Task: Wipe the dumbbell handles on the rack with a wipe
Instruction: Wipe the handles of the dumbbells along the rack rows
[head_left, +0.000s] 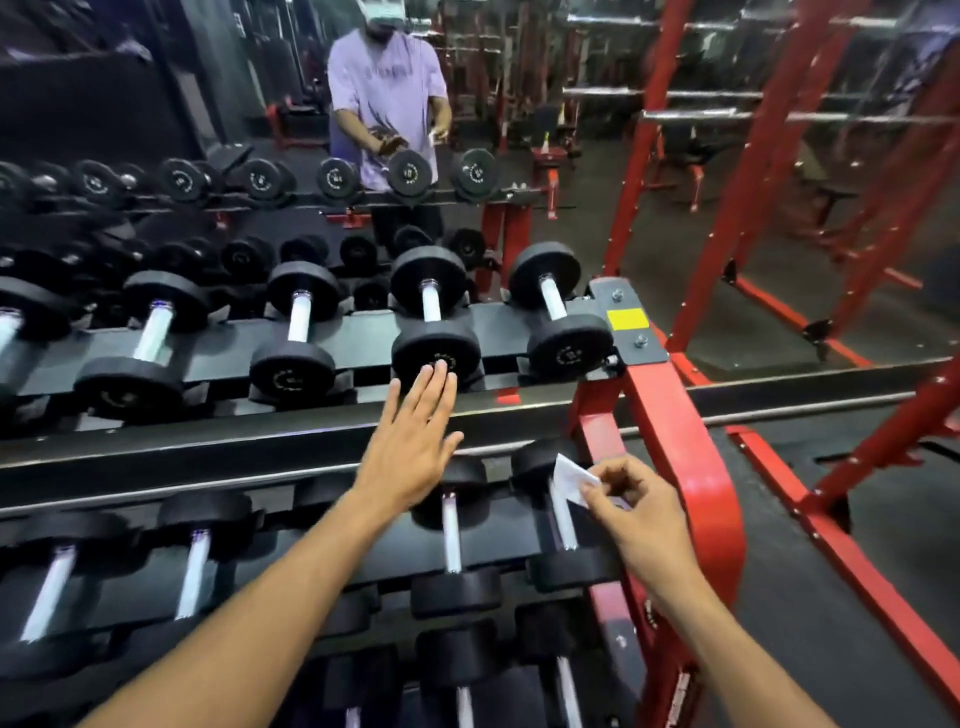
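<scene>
Likely between handles: left hand (415, 436) flat, fingers straight, reaching at 12 o'clock toward the top-row dumbbell (435, 317); right hand (631, 512) pinching the wipe (571, 480) at 3 o'clock, just over the middle-row handle (563, 519). Next: steady the weight, wrap wipe around the bar.

No legible text or labels

dim indoor light | white glare on dumbbell handles (430, 301) | wide-angle bending at edges | soft blur

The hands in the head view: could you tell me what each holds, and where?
The right hand pinches a white wipe by its lower edge; the left hand holds nothing.
</scene>
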